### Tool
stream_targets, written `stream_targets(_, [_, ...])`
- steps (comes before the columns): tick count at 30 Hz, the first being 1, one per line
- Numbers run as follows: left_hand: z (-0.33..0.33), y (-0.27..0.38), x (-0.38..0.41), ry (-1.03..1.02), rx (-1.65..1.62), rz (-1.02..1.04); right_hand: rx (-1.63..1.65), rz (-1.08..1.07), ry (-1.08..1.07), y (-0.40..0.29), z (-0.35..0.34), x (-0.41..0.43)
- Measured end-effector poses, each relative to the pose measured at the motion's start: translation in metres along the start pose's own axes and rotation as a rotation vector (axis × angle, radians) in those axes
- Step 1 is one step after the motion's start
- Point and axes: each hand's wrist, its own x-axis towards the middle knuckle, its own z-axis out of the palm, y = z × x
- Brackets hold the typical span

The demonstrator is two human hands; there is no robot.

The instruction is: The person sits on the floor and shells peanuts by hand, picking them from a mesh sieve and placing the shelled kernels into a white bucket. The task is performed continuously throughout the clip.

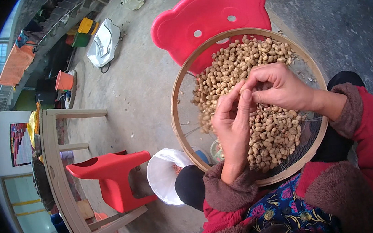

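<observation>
My left hand and my right hand meet over the middle of a round wooden-rimmed sieve. Their thumbs and fingertips pinch together on a small pale thing, seemingly a peanut in its shell; the fingers hide most of it. Below them, a wide heap of unshelled peanuts covers much of the mesh, with bare mesh showing near the rim. The sieve's near side rests about my knees, and its far side overlaps a pink-red plastic chair with a bear-shaped back.
Left of my knee stands a white bag-lined container with some reddish kernels inside. Beyond it are a red plastic stool and a light-coloured table. A white sack lies on the concrete floor, and an orange bucket stands farther off.
</observation>
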Motion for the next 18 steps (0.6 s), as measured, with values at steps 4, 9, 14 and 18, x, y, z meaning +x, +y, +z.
stream_targets(4, [-0.005, 0.003, 0.002, -0.041, 0.03, -0.042, -0.234, -0.1, -0.043, -0.003, -0.005, 0.004])
stream_targets(9, [-0.009, 0.007, 0.003, -0.097, 0.281, 0.022, -0.159, 0.0, -0.129, -0.004, -0.011, 0.004])
stream_targets(14, [-0.005, 0.009, 0.004, -0.131, 0.374, -0.004, -0.067, 0.054, -0.165, 0.001, -0.018, 0.002])
stream_targets(18, [-0.004, 0.008, 0.007, -0.115, 0.355, -0.03, -0.003, 0.083, -0.191, 0.003, -0.022, 0.005])
